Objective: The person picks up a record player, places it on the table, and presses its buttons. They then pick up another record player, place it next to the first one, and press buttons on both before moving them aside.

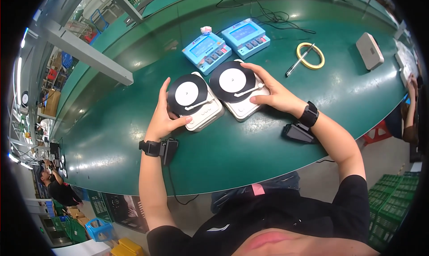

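Two small white record-player-shaped devices stand side by side on the green table, each with a black disc, a white round centre and a white tone arm. My left hand (164, 116) grips the left record player (201, 117) by its left side, thumb on its front corner near the buttons. Around the right side of the right record player (241, 108) my right hand (270, 89) is closed, fingertips at its far edge and thumb on top. Just behind them are two light-blue testers with screens and buttons, the left tester (207, 52) carrying a small figurine (205, 30), and the right tester (246, 38).
A roll of yellow tape (321, 61) lies to the right with a pen (299, 61) across it. Farther right stands a white box-shaped device (370, 51). Black cables (272, 16) tangle at the back. A grey metal post (89, 55) rises at the left. Other people sit at both sides.
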A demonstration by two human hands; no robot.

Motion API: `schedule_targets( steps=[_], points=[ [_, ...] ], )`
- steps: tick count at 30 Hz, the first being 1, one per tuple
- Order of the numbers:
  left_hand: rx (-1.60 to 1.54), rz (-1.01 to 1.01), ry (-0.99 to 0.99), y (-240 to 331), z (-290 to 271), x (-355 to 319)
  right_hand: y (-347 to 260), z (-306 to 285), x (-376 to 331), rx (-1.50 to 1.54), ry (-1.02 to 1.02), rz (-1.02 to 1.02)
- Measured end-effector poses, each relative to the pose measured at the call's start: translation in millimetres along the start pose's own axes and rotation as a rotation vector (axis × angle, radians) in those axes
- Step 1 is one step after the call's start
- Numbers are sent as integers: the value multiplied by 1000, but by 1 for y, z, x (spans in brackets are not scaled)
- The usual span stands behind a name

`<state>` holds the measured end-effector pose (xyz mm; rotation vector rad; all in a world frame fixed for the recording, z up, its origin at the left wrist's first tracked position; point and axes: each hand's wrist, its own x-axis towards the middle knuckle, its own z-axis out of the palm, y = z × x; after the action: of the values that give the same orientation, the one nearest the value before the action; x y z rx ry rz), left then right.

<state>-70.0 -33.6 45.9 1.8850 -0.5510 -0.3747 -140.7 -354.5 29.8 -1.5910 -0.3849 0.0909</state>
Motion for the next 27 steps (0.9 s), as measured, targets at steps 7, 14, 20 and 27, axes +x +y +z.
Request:
schedule_targets(
  steps=[7, 14, 20, 27],
  points=[
    [23, -2, 15, -7, -2, 1, 4, 4, -4, -321, 113, -123],
    [64, -10, 33, -6, -4, -1, -23, 5, -10, -880, -104, -432],
    [74, -25, 26, 0, -3, -3, -16, 9, -7, -939, -162, -477],
    [67, -20, 39, -6, -4, -3, -19, 17, -8, -850, -129, -431]
  ],
)
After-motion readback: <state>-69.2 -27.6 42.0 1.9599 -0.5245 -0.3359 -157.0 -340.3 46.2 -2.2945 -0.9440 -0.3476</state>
